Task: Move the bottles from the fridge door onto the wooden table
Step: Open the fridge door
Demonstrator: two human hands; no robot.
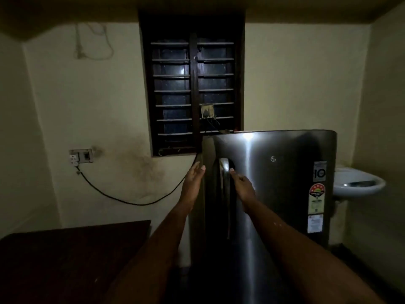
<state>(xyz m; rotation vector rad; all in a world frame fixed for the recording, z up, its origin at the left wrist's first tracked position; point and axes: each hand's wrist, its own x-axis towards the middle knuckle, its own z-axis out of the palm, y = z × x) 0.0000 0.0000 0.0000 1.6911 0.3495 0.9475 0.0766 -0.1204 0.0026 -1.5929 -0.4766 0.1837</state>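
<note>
A steel-grey fridge (274,185) stands ahead with its door shut, so no bottles show. My left hand (194,181) is stretched out with straight fingers at the door's left edge. My right hand (242,185) reaches to the recessed vertical handle (224,170), fingertips at the handle, fingers loosely bent; whether they grip it is unclear. The dark wooden table (65,255) lies at the lower left, its top bare as far as the dim light shows.
A barred window (192,84) sits in the wall behind the fridge. A wall socket (80,155) with a black cable (131,200) runs towards the fridge. A white washbasin (357,183) hangs at the right. The room is dark.
</note>
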